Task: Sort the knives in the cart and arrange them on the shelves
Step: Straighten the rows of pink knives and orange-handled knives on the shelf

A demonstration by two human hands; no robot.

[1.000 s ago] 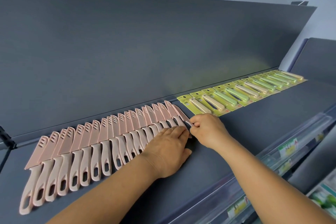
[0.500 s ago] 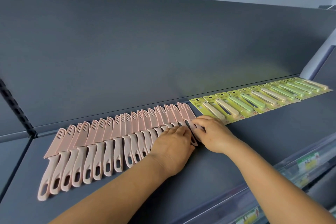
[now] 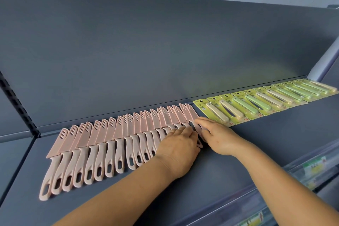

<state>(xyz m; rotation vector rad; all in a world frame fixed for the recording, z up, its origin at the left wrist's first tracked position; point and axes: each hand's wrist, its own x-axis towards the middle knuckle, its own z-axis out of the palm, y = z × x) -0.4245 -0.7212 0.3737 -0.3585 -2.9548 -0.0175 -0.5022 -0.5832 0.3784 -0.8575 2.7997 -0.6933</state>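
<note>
Pink knives (image 3: 117, 145) overlap along shelf (image 3: 256, 152) back edge, green carded knives (image 3: 266, 99) to right. Left hand (image 3: 180, 149) flat on handles; right hand (image 3: 218, 137) fingers touching end knife (image 3: 194, 121), grip unclear.

the light is soft, even and fairly bright, like daylight or diffuse room light coming from behind and above the viewer. shadows are faint: a thin dark edge under the left hand (image 3: 180, 149) and under the pink knives (image 3: 117, 141) on the shelf (image 3: 256, 145). the green packs (image 3: 266, 100) throw a pale yellow-green glow onto the grey back panel (image 3: 165, 51). the clear price rail (image 3: 275, 194) at lower right shows mild glare and looks soft. straight lines bow near the edges from the wide lens. the centre is sharp; the forearms at the bottom are slightly blurred.
</note>
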